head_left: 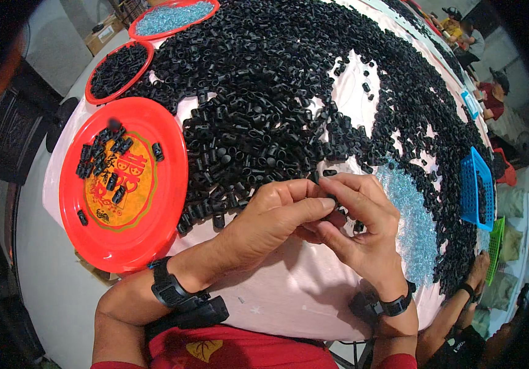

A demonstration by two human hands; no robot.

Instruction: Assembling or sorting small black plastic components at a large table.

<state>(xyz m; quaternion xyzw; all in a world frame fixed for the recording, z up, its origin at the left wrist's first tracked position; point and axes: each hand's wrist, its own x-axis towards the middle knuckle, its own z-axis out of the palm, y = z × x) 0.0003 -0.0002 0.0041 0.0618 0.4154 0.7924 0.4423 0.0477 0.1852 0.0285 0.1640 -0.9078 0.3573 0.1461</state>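
Observation:
My left hand (289,209) and my right hand (363,218) meet over the near part of the table, fingers pinched together. Between the fingertips is a small black plastic part (328,174), mostly covered by my fingers. Just beyond my hands spreads a large heap of small black plastic parts (246,123), short and hollow. By my right hand lies a pile of small clear bluish pieces (409,215). To the left of my left hand sits a red plate (166,203) with a yellow printed middle and several black parts on it.
Two smaller red trays stand far left, one tray of black parts (116,71), one tray of clear pieces (175,18). At the right edge are a blue basket (477,190) and a green basket (494,246). A co-worker's arm (458,307) reaches in at lower right; other people sit farther off.

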